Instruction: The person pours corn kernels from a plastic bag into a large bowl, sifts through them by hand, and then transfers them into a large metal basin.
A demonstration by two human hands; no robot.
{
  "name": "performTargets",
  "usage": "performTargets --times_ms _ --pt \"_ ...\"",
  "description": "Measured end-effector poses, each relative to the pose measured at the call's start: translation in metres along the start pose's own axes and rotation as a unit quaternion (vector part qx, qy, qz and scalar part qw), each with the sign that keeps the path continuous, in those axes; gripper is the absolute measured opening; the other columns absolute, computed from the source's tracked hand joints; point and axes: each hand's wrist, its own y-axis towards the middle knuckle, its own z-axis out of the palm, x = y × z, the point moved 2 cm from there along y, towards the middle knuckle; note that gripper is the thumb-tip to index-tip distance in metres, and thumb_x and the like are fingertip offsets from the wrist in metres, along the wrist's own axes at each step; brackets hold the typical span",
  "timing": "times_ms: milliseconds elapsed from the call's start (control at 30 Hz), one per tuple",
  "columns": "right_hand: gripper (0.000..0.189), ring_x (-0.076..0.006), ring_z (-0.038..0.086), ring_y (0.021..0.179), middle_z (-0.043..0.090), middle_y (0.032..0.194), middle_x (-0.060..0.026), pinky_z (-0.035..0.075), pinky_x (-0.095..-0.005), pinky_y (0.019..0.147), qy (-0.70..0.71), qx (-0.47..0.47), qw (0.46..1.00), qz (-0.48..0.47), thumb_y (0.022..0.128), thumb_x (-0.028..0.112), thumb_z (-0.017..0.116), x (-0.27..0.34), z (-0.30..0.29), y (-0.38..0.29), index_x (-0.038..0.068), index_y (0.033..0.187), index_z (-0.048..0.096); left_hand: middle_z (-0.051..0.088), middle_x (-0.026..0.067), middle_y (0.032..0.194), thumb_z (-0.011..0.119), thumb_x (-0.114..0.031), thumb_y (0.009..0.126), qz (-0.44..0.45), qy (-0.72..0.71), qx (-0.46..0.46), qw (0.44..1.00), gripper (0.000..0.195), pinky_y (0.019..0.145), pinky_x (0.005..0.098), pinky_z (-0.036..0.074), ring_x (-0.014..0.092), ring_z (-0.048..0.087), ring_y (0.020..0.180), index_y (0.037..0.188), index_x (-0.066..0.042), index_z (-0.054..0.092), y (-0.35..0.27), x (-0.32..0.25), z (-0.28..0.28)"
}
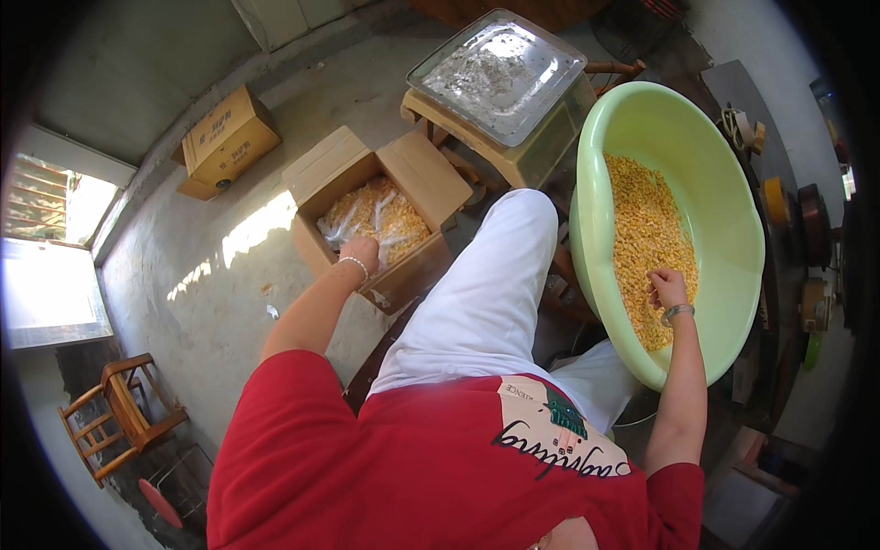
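Note:
My left hand [361,254], with a beaded bracelet at the wrist, is over the near edge of an open cardboard box [412,276]. Inside the box, clear plastic [354,214] partly covers yellow kernels [402,223] that look like corn. The left fingers point away and are mostly hidden, so I cannot see whether they grip anything. On my right, a large pale green plastic tub [722,185] leans towards me, with a heap of similar loose kernels [643,220] along its inside. My right hand [665,289], wearing a bangle, is above that heap with its fingers curled together; any kernel in them is too small to make out.
A metal tray [498,75] with grey residue tops a stand beyond my knee. Another cardboard box [230,141] bearing writing lies by the wall. A wooden chair [127,419] and a red round stool [160,502] are at left. Tape rolls [775,199] sit on a dark surface right of the tub.

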Motion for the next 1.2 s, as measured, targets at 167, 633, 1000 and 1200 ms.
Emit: performTargets --times_ms 167,633,1000,1200 --pt "0.014 -0.0113 0.050 0.036 0.056 0.059 -0.0043 0.039 -0.0238 0.030 -0.003 0.007 1.000 -0.011 0.084 0.014 0.053 -0.001 0.001 0.001 0.002 0.083 0.060 0.061 0.0169 0.102 0.064 -0.018 0.069 -0.086 -0.081 0.010 0.993 0.025 0.079 0.0377 0.048 0.030 0.059 0.094 0.091 -0.005 0.066 0.022 0.018 0.039" --pt "0.014 -0.0111 0.050 0.036 0.056 0.058 -0.0046 0.038 -0.0236 0.030 -0.005 0.013 1.000 0.002 0.084 0.014 0.052 0.000 0.002 -0.001 0.001 0.083 0.060 0.063 0.0187 0.092 0.063 -0.022 0.070 -0.053 -0.116 -0.108 0.986 0.024 0.077 0.0386 0.048 0.031 0.061 0.088 0.086 -0.004 0.065 -0.004 -0.001 -0.027" --pt "0.015 -0.0116 0.049 0.036 0.055 0.058 -0.0050 0.038 -0.0239 0.030 -0.021 0.014 1.000 -0.005 0.085 0.013 0.051 0.008 0.005 -0.005 0.000 0.085 0.060 0.060 0.0230 0.098 0.053 -0.016 0.077 -0.076 -0.102 0.003 0.992 0.027 0.080 0.0387 0.047 0.034 0.059 0.092 0.093 0.001 0.064 0.032 0.002 0.039" --pt "0.018 -0.0129 0.051 0.038 0.057 0.058 -0.0067 0.040 -0.0254 0.032 -0.029 0.022 0.999 -0.010 0.084 0.015 0.052 0.002 0.002 -0.001 0.000 0.086 0.061 0.060 0.0188 0.104 0.052 -0.015 0.076 -0.042 -0.034 -0.011 0.998 0.030 0.080 0.0395 0.047 0.031 0.058 0.096 0.102 -0.003 0.060 0.010 -0.018 -0.019"
